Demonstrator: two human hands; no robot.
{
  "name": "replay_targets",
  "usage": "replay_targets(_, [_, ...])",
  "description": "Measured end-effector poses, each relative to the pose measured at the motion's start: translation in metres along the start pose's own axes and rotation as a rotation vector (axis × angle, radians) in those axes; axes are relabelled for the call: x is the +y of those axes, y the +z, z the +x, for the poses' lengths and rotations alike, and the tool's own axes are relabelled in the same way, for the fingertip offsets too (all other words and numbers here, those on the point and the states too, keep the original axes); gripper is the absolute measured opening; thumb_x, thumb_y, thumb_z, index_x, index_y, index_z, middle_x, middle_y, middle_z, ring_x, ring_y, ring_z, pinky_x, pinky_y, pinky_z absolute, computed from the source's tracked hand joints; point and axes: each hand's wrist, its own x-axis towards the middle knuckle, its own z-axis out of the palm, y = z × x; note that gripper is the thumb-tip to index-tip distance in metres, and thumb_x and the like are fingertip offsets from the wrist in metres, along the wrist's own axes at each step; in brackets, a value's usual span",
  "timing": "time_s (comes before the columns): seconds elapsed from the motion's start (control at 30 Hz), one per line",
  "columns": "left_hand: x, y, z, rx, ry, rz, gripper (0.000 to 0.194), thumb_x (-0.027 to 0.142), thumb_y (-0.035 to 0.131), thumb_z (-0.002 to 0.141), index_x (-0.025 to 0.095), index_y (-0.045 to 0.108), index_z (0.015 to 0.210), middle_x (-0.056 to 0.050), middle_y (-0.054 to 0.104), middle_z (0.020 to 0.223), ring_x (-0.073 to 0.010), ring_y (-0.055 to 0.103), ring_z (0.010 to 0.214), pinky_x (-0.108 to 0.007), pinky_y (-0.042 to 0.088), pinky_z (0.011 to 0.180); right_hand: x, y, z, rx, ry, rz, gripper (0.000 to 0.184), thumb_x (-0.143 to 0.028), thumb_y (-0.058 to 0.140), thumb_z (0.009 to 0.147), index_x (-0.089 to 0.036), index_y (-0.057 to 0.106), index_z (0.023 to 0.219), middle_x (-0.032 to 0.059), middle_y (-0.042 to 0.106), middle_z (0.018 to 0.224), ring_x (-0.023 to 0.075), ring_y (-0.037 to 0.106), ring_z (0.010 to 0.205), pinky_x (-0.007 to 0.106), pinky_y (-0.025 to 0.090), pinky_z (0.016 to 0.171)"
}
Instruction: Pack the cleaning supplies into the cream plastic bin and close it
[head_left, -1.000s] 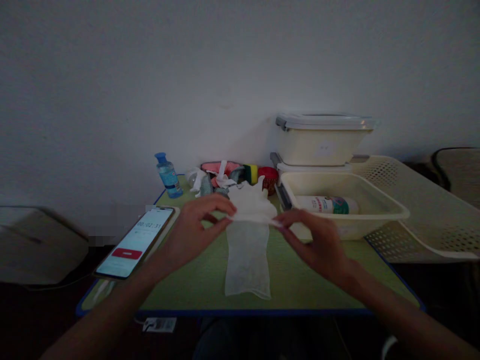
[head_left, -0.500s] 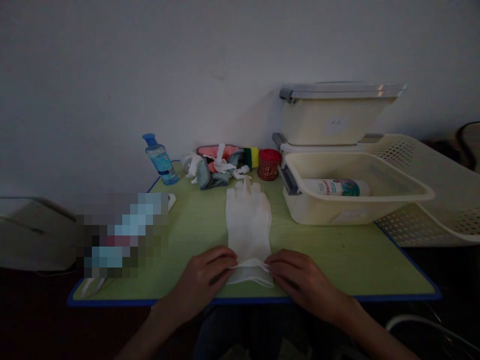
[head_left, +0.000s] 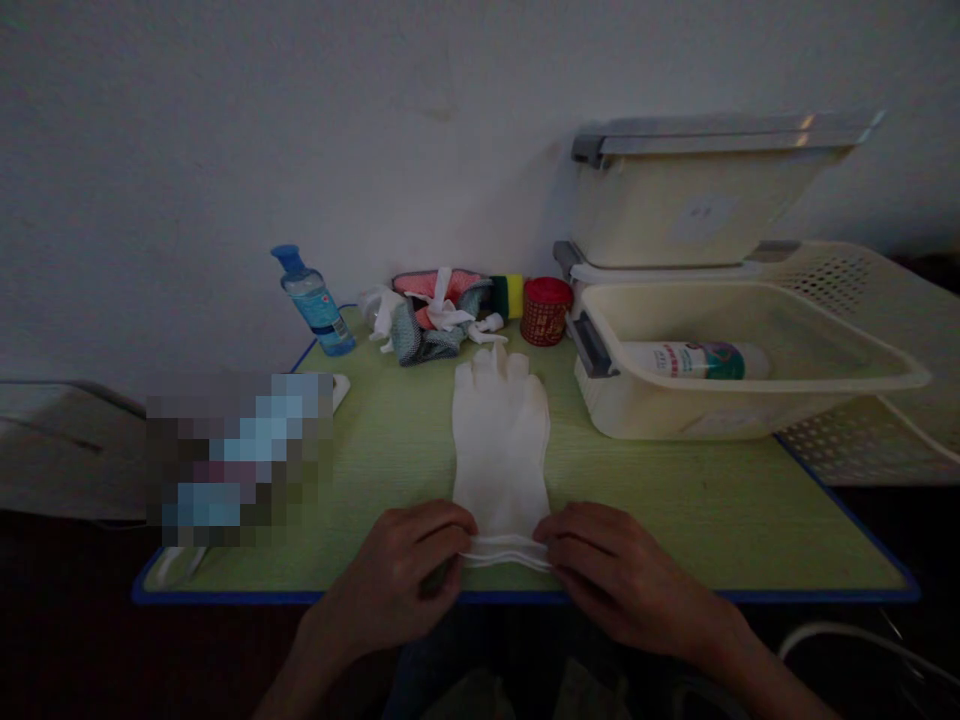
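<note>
Top glove has slid down over lower glove — 2 stacked flat on table, looks mostly aligned; cuffs not quite flush. Left hand, right hand pinch cuff sides.

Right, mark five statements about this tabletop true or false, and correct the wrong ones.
1. The left hand and right hand hold the cuff end of the white gloves. True.
2. The white gloves' fingers point toward the hands. False: they point away.
3. The white container in the open bin stands upright. False: it lies on its side.
4. The red-lidded jar is right of the sponge. True.
5. The blue bottle is left of the sponge. True.
</note>
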Motion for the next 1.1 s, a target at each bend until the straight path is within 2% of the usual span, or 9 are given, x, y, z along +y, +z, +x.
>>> replay_targets(0.3, [0.0006,0.0000,0.0006,-0.080,-0.035,0.048,0.003,0.015,0.054,0.075,0.017,0.054,0.077,-0.004,0.065,0.085,-0.0139,0.062,0.074,-0.024,0.048,0.061,-0.0017,0.0044,-0.0023,-0.059,0.001,-0.113,0.019,-0.020,0.042,0.088,-0.015,0.058,0.079,0.0073,0.063,0.078,0.0155,0.059,0.074,0.029,0.047,0.070])
replay_targets(0.57, [-0.0035,0.0038,0.0001,-0.087,-0.064,0.021,0.012,0.011,0.050,0.080,0.017,0.059,0.083,-0.004,0.064,0.084,-0.0132,0.060,0.073,-0.024,0.048,0.063,-0.0008,0.0067,-0.0015,-0.004,0.036,-0.175,0.030,-0.014,0.033,0.090,-0.015,0.059,0.077,0.0070,0.063,0.073,0.0152,0.058,0.068,0.029,0.047,0.066])
replay_targets(0.8, [-0.0023,0.0025,0.0005,-0.086,-0.095,0.007,0.011,0.011,0.049,0.079,0.016,0.059,0.079,-0.005,0.063,0.083,-0.0133,0.059,0.072,-0.024,0.046,0.062,-0.0015,0.0057,-0.0008,0.007,0.037,-0.196,0.029,-0.013,0.032,0.090,-0.014,0.059,0.079,0.0065,0.065,0.076,0.0172,0.058,0.068,0.031,0.046,0.064])
replay_targets(1.1, [-0.0018,0.0011,-0.0005,-0.132,-0.109,-0.048,0.012,0.009,0.050,0.076,0.017,0.058,0.080,-0.005,0.063,0.089,-0.0133,0.060,0.077,-0.024,0.048,0.068,-0.0004,0.0024,0.0020,-0.104,0.094,-0.121,0.017,-0.012,0.041,0.083,-0.016,0.057,0.081,0.0060,0.057,0.079,0.0149,0.053,0.072,0.028,0.045,0.065])
